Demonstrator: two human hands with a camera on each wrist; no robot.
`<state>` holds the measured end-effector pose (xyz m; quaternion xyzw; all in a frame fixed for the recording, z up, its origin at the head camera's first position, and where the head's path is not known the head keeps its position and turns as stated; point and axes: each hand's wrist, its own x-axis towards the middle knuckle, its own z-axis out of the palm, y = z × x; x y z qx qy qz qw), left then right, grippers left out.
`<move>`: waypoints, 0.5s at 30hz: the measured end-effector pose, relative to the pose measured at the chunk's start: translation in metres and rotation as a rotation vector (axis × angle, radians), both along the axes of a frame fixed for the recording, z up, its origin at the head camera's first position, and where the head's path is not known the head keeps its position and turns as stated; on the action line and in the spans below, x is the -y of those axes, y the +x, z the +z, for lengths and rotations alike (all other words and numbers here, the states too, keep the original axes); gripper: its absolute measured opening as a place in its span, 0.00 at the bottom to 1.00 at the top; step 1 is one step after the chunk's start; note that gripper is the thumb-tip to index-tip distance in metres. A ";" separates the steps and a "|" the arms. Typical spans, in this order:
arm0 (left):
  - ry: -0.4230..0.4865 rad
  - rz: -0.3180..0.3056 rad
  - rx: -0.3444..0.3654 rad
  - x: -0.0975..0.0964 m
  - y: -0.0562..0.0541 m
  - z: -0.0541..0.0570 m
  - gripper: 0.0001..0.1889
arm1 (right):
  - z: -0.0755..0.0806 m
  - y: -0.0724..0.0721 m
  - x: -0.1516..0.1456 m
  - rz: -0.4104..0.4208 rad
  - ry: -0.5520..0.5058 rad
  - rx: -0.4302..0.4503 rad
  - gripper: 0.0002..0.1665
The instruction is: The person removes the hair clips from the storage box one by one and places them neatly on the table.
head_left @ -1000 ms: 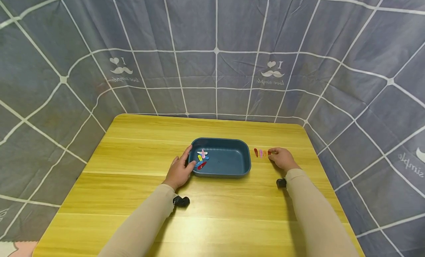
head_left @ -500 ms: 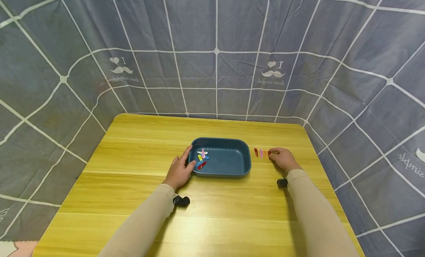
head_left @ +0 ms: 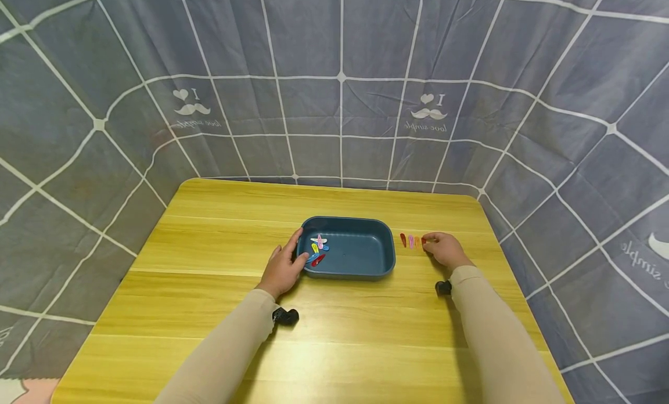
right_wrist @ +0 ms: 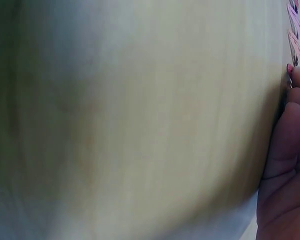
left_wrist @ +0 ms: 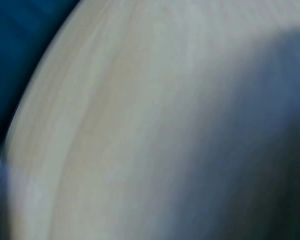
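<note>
My left hand (head_left: 283,270) holds the left end of a dark blue tray (head_left: 360,274), thumb at the rim. Inside the tray near it lie several snap hair clips: a red clip (head_left: 317,260), a yellow clip (head_left: 315,248), a pink clip (head_left: 320,241), plus white and blue ones. Right of the tray, my right hand (head_left: 446,250) pinches a red hair clip (right_wrist: 290,69) at the table, mostly covered by the fingertips. Beside it stand in a row an orange clip (head_left: 417,241), a second pink clip (head_left: 411,241) and another red clip (head_left: 403,240).
Everything rests on a yellow wood-grain table (head_left: 334,340). A grey curtain (head_left: 308,108) with white grid lines surrounds its back and sides. Black wrist cameras sit on both wrists. The left wrist view is blurred, with only tabletop and a dark blue edge showing.
Almost nothing differs. Both hands stay in place, the right at the end red clip, the left on the tray; the head view has shifted very slightly.
</note>
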<state>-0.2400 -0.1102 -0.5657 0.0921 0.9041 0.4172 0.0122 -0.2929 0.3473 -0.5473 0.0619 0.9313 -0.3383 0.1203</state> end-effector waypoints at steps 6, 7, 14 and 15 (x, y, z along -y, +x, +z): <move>-0.002 -0.005 0.010 0.002 0.001 0.000 0.36 | -0.003 -0.002 0.001 0.003 -0.003 -0.002 0.25; -0.003 -0.004 0.011 0.002 0.001 0.000 0.36 | -0.003 -0.002 0.001 0.003 -0.005 -0.003 0.25; -0.003 -0.007 0.015 0.002 0.001 0.004 0.36 | 0.000 -0.001 -0.005 0.006 -0.047 -0.022 0.27; -0.003 -0.007 0.013 0.002 0.001 0.004 0.36 | 0.001 -0.001 -0.006 0.002 -0.054 -0.029 0.27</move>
